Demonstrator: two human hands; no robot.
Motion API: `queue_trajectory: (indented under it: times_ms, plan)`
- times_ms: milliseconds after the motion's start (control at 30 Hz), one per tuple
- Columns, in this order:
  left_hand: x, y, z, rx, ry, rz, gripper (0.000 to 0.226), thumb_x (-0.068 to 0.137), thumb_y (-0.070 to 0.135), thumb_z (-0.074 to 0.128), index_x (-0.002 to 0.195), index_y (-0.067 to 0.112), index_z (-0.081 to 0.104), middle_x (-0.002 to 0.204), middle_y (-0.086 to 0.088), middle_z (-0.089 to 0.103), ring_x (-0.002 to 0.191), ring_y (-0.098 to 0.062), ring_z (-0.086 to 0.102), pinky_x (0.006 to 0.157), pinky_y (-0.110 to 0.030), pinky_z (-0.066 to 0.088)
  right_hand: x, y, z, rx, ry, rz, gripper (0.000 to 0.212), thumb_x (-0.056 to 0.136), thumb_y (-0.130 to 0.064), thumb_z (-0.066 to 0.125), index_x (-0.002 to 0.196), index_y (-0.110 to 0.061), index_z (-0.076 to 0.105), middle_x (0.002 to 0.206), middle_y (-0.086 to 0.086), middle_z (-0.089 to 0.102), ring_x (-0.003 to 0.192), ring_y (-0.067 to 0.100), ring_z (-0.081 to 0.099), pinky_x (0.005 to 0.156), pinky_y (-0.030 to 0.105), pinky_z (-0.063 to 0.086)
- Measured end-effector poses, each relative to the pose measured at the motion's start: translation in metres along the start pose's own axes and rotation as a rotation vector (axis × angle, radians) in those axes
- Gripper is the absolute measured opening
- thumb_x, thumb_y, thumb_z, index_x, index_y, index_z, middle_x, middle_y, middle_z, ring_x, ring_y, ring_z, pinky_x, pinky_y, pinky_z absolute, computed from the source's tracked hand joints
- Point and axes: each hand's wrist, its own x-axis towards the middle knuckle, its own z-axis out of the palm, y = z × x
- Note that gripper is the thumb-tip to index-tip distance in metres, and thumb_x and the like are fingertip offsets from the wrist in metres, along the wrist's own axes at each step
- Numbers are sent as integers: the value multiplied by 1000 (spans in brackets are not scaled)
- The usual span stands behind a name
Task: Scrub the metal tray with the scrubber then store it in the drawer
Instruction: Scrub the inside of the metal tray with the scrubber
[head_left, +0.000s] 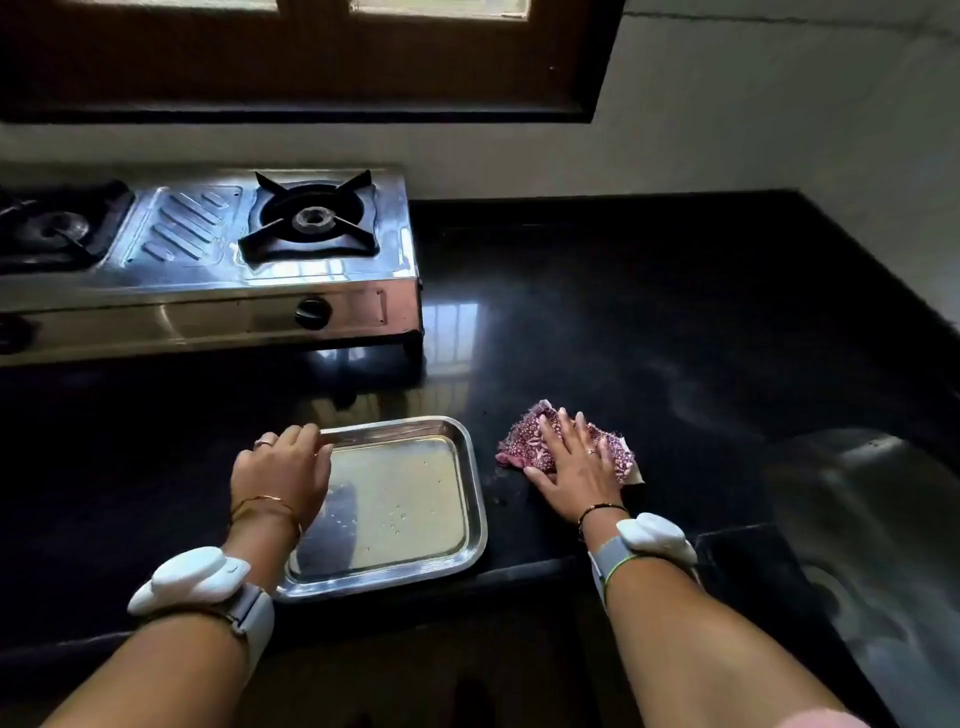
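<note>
Rectangular shiny metal tray (415, 499) at lower centre of frame on black polished countertop (649, 322). Left hand (280, 473) grips tray's left rim. Right hand (571, 467) lies flat, fingers spread, on maroon patterned cloth (524, 439) just right of tray. Steel gas stove (208, 260) upper left.

silver tray (470, 499), maroon white-patterned cloth (524, 441), black counter (649, 312), white wrist devices (187, 577).

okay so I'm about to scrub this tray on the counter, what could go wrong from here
The metal tray sits at the counter's front edge, with its near rim seemingly at or past it; hard scrubbing could tip or slide it off, though your left hand steadies it. Your right hand lies flat on the patterned cloth, not gripping it, so it may slip on the glossy countertop.
</note>
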Motion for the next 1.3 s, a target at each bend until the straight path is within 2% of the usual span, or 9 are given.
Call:
queue_trajectory:
  times_ms: [133, 367, 467, 533, 633, 800, 1067, 1200, 1300]
  plan:
    - [-7, -1, 20, 30, 2, -14, 41, 82, 38, 33, 78, 9, 62, 77, -12, 68, 68, -37, 63, 55, -39, 45, 11, 3, 15, -29, -44, -9, 65, 96, -58, 31, 153, -35, 8, 163, -4, -1, 151, 21, -4, 119, 53, 2]
    - [-10, -2, 22, 4, 0, -62, 42, 82, 38, 33, 79, 8, 62, 80, -13, 68, 70, -37, 62, 58, -40, 45, 21, -1, 17, 212, 98, 11, 44, 102, -28, 42, 145, -20, 40, 153, 7, 40, 144, 28, 30, 116, 46, 23]
    - [-8, -2, 15, -6, 14, -87, 38, 83, 36, 36, 79, 9, 62, 78, -12, 67, 71, -36, 61, 59, -40, 45, 17, -7, 2, 338, 189, 59, 37, 101, -27, 46, 136, -17, 52, 127, 18, 64, 114, 39, 60, 92, 43, 47]
    - [-9, -4, 10, -10, 28, -127, 29, 85, 33, 45, 79, 10, 62, 77, -12, 66, 72, -36, 61, 60, -40, 45, 12, -14, -11, 370, 228, 47, 34, 100, -28, 46, 131, -17, 56, 110, 21, 70, 99, 42, 64, 80, 44, 50]
    - [-10, -10, 5, -29, 27, -185, 19, 88, 27, 60, 85, 8, 62, 83, -13, 67, 78, -38, 62, 64, -42, 46, 9, -28, -28, 388, 265, 5, 33, 101, -30, 45, 129, -19, 56, 103, 24, 71, 93, 45, 64, 75, 43, 50]
    - [-16, -26, -2, -61, -60, -278, 27, 91, 41, 48, 99, 17, 59, 102, -4, 64, 98, -31, 57, 78, -41, 44, 8, -75, -50, 419, 334, -137, 35, 100, -32, 44, 132, -24, 54, 110, 20, 71, 95, 43, 65, 75, 43, 53]
    - [-32, -48, -3, -384, -189, -553, 32, 94, 39, 47, 113, 13, 52, 123, -10, 53, 115, -35, 51, 89, -46, 46, -13, -174, -30, 372, 125, -474, 37, 100, -27, 45, 137, -28, 50, 130, 7, 63, 111, 36, 61, 91, 40, 50]
    - [-34, -49, 7, -501, -316, -608, 36, 96, 34, 45, 122, 10, 50, 133, -15, 51, 121, -39, 50, 95, -46, 43, -21, -196, 9, 293, -117, -482, 44, 101, -24, 41, 145, -21, 39, 150, 9, 44, 137, 28, 42, 111, 36, 35]
    - [-34, -47, 12, -514, -388, -596, 36, 98, 32, 40, 125, 10, 49, 132, -15, 55, 120, -37, 53, 94, -44, 44, -24, -199, 35, 129, -238, -522, 53, 102, -38, 31, 151, -18, 27, 160, 9, 20, 149, 26, 13, 122, 42, 15]
